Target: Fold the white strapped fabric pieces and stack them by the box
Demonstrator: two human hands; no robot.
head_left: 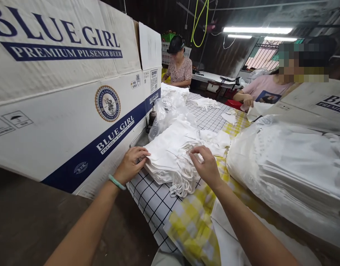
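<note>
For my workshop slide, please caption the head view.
Left hand and right hand at a stack of white fabric pieces on a grid-patterned cloth, beside a printed carton.

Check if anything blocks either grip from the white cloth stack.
Nothing visible does: the left grip is at the white cloth stack, the right grip by its straps. The clear plastic bag lies beyond the stack, not between.

both arms [88, 218] reach forward, fingers [201, 149] half curled.
</note>
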